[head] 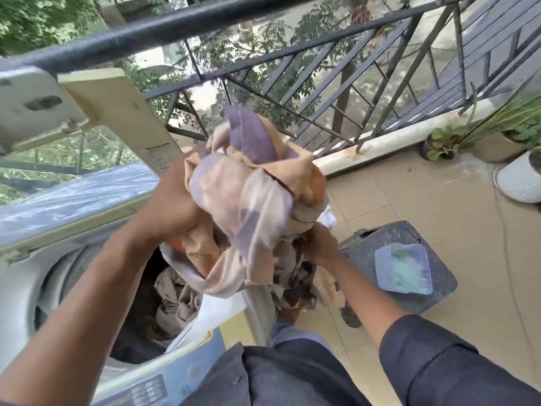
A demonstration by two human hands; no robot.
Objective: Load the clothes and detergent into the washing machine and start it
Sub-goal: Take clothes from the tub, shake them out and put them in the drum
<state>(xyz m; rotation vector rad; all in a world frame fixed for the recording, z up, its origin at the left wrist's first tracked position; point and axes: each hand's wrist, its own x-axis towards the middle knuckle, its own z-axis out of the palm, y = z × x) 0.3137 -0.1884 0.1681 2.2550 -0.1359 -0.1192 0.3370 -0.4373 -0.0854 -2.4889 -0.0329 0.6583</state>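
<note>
1. My left hand (172,200) grips the bundle of clothes (251,200), fingers curled into its left side.
2. My right hand (319,244) clutches its lower right.
3. The bundle hangs roughly upright, long axis top to bottom, above the open washing machine (58,288).

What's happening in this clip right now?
A person is loading laundry on a balcony. Both hands, left and right, grip a bundle of clothes held above the open washer, whose lid is up. Some clothes already lie in the drum. A tub of detergent sits on a dark stool to the right, not yet used.
</note>
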